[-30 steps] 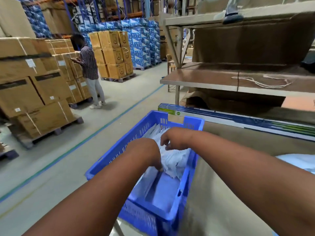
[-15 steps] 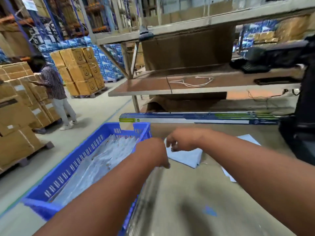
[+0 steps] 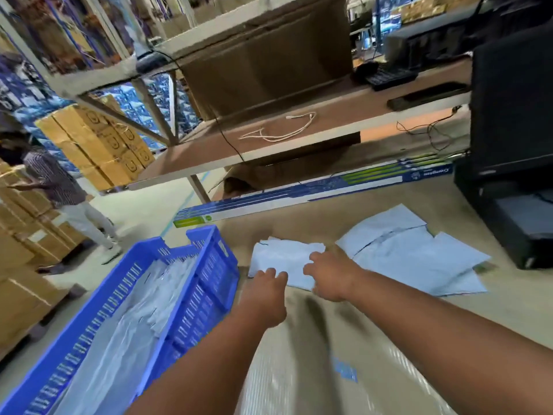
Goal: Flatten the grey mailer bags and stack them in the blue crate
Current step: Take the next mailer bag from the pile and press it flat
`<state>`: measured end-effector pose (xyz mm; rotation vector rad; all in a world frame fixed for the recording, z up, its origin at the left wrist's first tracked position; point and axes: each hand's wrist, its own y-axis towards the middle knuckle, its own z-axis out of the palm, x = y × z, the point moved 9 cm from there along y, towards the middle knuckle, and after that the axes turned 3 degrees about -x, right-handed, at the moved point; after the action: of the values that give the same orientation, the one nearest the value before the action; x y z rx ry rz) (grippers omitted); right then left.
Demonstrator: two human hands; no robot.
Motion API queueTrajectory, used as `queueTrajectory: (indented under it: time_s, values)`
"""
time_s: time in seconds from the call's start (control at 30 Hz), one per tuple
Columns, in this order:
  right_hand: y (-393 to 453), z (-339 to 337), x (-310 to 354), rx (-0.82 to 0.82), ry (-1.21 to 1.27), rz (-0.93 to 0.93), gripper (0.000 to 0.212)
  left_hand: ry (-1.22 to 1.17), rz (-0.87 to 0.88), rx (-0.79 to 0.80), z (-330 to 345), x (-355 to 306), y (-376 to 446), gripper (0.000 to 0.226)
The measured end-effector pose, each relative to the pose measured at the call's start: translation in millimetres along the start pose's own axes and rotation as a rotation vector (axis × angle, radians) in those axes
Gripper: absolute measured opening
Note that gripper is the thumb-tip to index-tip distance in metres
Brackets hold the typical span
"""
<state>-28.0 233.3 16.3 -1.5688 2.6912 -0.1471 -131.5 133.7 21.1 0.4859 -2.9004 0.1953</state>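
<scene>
Cardboard-covered brown worktable carries everything; at its left edge stands a blue slatted plastic crate with flattened grey mailer bags lying inside. Loose grey mailers lie spread on the table to the right. Nearer, a crumpled grey mailer bag lies under both hands: the left hand rests fingers on its near edge, the right hand touches its right edge; blur hides whether fingers pinch it.
</scene>
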Motion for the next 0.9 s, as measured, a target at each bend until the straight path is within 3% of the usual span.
queueTrajectory:
  time_s: [0.1, 0.17, 0.27, 0.4, 0.63, 0.9]
  values:
    - [18, 10, 7, -0.048, 0.065, 0.029, 0.034, 0.055, 0.054, -0.004, 16, 13, 33, 0.075]
    - [35, 19, 14, -0.060, 0.072, 0.037, 0.051, 0.076, 0.065, 0.008, 25, 22, 56, 0.094]
    - [61, 38, 16, -0.015, 0.035, 0.078, 0.083, 0.101, 0.056, 0.027, 47, 31, 86, 0.104]
    - [81, 51, 17, -0.080, -0.002, 0.146, 0.079, 0.123, 0.075, 0.018, 66, 35, 110, 0.115]
    - [74, 52, 22, -0.284, -0.022, 0.061, 0.074, 0.116, 0.091, -0.111, 39, 25, 98, 0.084]
    - [-26, 57, 11, -0.241, 0.181, -0.066, 0.077, 0.006, 0.208, -0.171, 38, -33, 22, 0.070]
